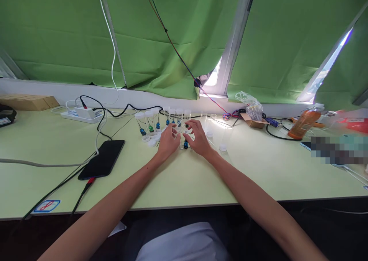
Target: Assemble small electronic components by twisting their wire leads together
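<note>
My left hand [169, 141] and my right hand [198, 139] meet over the middle of the table. Their fingers curl in around a clear plastic piece [179, 127], whose exact shape is hard to make out. Just under my right thumb stands a small blue part with thin wire [185, 144]. Beyond and to the left are several clear tubes with white caps, holding blue or green parts on wires; the green one [151, 128] is near the left end. White caps [151, 142] lie beside my left hand. To the right stand clear tubes [223, 140] with white bottoms.
A black phone [102, 159] with a cable lies left, near a white power strip [83, 115] and loose cords. At the right are a small cardboard box [253, 121] with a plastic bag, an orange drink bottle [305, 123] and more cables. Green curtain [172, 42] hangs behind.
</note>
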Demonstrator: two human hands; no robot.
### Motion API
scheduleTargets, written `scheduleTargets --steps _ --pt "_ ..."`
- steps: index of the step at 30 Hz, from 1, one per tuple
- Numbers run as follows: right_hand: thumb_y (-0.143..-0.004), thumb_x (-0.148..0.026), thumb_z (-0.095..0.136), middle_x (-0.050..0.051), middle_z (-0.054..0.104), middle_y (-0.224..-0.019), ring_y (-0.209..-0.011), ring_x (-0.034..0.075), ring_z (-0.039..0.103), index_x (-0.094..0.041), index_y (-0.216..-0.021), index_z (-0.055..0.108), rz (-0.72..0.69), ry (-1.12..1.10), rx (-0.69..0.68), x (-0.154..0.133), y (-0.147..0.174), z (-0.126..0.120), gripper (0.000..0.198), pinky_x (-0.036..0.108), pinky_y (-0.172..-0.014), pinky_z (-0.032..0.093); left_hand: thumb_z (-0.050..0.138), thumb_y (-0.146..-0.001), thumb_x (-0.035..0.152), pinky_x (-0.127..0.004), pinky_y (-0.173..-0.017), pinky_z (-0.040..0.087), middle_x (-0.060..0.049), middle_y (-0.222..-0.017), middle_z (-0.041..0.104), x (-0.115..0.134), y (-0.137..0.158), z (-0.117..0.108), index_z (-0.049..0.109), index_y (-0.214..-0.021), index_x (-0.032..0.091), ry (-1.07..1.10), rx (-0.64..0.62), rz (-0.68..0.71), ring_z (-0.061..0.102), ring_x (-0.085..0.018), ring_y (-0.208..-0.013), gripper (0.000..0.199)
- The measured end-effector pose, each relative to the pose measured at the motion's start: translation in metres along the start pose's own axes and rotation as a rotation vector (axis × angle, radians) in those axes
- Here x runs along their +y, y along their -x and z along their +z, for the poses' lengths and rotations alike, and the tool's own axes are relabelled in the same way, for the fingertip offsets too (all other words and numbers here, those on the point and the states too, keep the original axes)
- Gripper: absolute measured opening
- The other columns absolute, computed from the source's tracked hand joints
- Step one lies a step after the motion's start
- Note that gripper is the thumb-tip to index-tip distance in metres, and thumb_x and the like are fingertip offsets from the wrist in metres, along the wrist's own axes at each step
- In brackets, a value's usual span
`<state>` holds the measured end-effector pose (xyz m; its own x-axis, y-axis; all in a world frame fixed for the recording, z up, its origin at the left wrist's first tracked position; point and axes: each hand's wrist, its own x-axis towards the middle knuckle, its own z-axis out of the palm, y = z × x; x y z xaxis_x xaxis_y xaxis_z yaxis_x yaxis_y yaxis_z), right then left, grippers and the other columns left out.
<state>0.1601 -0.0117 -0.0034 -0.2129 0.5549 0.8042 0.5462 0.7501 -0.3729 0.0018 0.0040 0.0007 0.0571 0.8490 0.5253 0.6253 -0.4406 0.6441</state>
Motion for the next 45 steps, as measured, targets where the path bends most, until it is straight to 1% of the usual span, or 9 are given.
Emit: scheduleTargets --steps 4,11,16,22,27,33,37,41,45 --pt "-0.092 -0.025 0.053 0.012 0.044 -0.127 -0.100 0.019 0.058 -0.025 -0.125 0.050 0.005 0.018 0.009 0.0032 0.0006 0.0019 0.032 0.037 -0.082 0.053 0.053 -0.080 0.030 -0.032 -0.068 0.046 -0.005 -0.090 0.063 -0.0003 0.0001 0.0011 0.052 -0.113 0.021 -0.019 -0.012 0.012 0.059 -0.018 -0.073 0.034" --pt "-0.093 -0.029 0.054 0.012 0.047 -0.119 -0.099 0.019 0.058 -0.020 -0.101 0.063 0.060 0.008 0.024 0.0086 0.0012 0.0050 0.015 0.036 -0.081 0.053 0.054 -0.079 0.030 -0.030 -0.063 0.044 -0.003 -0.083 0.062 -0.0019 -0.0011 0.0008 0.053 -0.109 0.020 -0.023 -0.026 -0.021 0.057 -0.017 -0.069 0.031" --pt "-0.093 -0.029 0.054 0.008 0.054 -0.103 -0.096 0.018 0.057 -0.020 -0.094 0.065 0.076 0.000 0.026 0.0090 0.0001 0.0054 0.014 0.033 -0.078 0.052 0.054 -0.078 0.029 -0.030 -0.063 0.043 -0.001 -0.077 0.060 -0.0003 -0.0007 -0.0004 0.053 -0.107 0.020 -0.009 -0.036 -0.028 0.057 -0.018 -0.069 0.031" --pt "-0.093 -0.028 0.054 0.007 0.056 -0.092 -0.089 0.017 0.056 -0.019 -0.089 0.066 0.096 0.022 0.049 0.0086 -0.0011 0.0052 0.016 0.031 -0.075 0.050 0.054 -0.077 0.028 -0.030 -0.062 0.041 0.001 -0.070 0.058 0.0040 0.0010 -0.0025 0.054 -0.103 0.021 -0.030 -0.044 -0.030 0.057 -0.018 -0.067 0.026" --pt "-0.093 -0.027 0.053 0.005 0.057 -0.081 -0.083 0.018 0.055 -0.020 -0.081 0.063 0.097 -0.001 0.069 0.0095 -0.0012 0.0059 0.017 0.031 -0.073 0.048 0.055 -0.077 0.028 -0.028 -0.062 0.040 0.002 -0.066 0.057 0.0026 0.0011 -0.0014 0.055 -0.100 0.021 -0.043 -0.051 -0.035 0.055 -0.016 -0.064 0.024" --pt "-0.092 -0.026 0.051 0.003 0.057 -0.074 -0.072 0.016 0.053 -0.020 -0.079 0.060 0.107 -0.021 0.060 0.0070 -0.0019 0.0048 0.017 0.029 -0.068 0.045 0.055 -0.077 0.028 -0.027 -0.062 0.039 0.002 -0.066 0.058 0.0013 0.0010 -0.0007 0.056 -0.099 0.021 -0.071 -0.067 -0.032 0.054 -0.015 -0.064 0.023" --pt "-0.091 -0.029 0.051 0.002 0.060 -0.074 -0.065 0.014 0.053 -0.020 -0.084 0.061 0.151 -0.076 0.045 0.0051 -0.0011 0.0047 0.016 0.027 -0.064 0.043 0.055 -0.077 0.027 -0.027 -0.061 0.039 0.002 -0.068 0.059 0.0019 0.0021 -0.0008 0.056 -0.098 0.021 -0.076 -0.097 -0.034 0.055 -0.015 -0.064 0.023" --pt "-0.091 -0.031 0.050 0.001 0.061 -0.071 -0.061 0.013 0.052 -0.020 -0.089 0.063 0.196 -0.121 0.021 0.0040 0.0002 0.0050 0.018 0.026 -0.062 0.042 0.055 -0.076 0.027 -0.027 -0.060 0.039 0.001 -0.070 0.060 0.0016 0.0033 -0.0001 0.056 -0.100 0.021 -0.070 -0.135 -0.039 0.056 -0.016 -0.065 0.025" --pt "-0.090 -0.034 0.051 0.000 0.061 -0.068 -0.061 0.013 0.055 -0.020 -0.088 0.064 0.234 -0.192 0.005 0.0012 -0.0005 0.0040 0.019 0.026 -0.062 0.043 0.055 -0.076 0.028 -0.027 -0.061 0.040 0.001 -0.071 0.060 0.0009 0.0037 0.0002 0.057 -0.100 0.021 -0.075 -0.144 -0.030 0.056 -0.016 -0.066 0.025"
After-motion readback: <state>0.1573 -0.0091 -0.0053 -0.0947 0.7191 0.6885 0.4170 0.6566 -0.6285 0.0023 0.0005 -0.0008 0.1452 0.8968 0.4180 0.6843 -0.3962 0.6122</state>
